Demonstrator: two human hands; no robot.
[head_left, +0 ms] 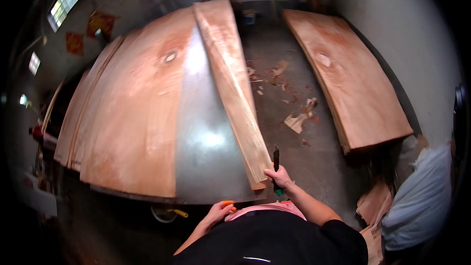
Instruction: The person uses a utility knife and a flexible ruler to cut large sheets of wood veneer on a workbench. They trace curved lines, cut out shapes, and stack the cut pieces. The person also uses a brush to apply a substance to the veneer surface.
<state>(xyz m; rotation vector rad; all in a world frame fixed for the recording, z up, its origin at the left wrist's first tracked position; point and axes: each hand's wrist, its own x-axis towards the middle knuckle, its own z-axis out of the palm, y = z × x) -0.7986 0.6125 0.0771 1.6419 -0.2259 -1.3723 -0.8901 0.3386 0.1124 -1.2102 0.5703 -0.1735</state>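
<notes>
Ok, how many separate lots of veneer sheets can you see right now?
3: a wide stack on the table's left, a narrow strip at its right edge under the right hand, and a stack on the floor. More may be hidden.

Narrow veneer strip [234, 88]: long, pale reddish wood, lying flat along the right part of the worktop [208, 142], near end overhanging its edge. Utility knife [276, 167]: dark blade, green handle end, held upright just beside the strip's near end.
</notes>
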